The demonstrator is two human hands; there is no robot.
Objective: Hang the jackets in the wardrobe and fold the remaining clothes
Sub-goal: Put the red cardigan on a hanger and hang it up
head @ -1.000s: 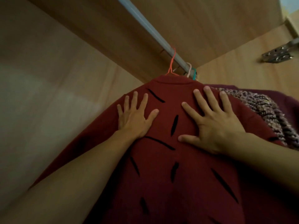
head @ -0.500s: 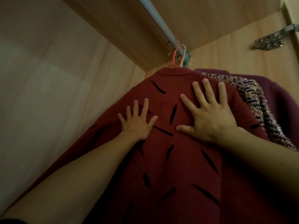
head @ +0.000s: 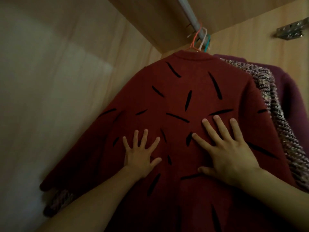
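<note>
A dark red jacket [head: 184,84] with black dashes hangs by an orange hanger [head: 194,42] from the grey wardrobe rail [head: 189,12]. My left hand [head: 140,156] lies flat on its back with fingers spread. To the right, my right hand [head: 222,149] also presses flat on the fabric, fingers straight. Behind the red jacket hang a speckled knit jacket [head: 270,101] and a purple garment [head: 294,97], on pale and teal hangers.
I look up into a light wooden wardrobe, with its back panel [head: 58,81] at the left and a side panel [head: 250,36] at the right. A metal hinge [head: 291,30] sits at the upper right. A knit sleeve end [head: 56,203] shows under the red sleeve.
Both hands have slid down the back of the red jacket, away from the collar. The view has tilted, so more of the jacket's top and left sleeve shows.
</note>
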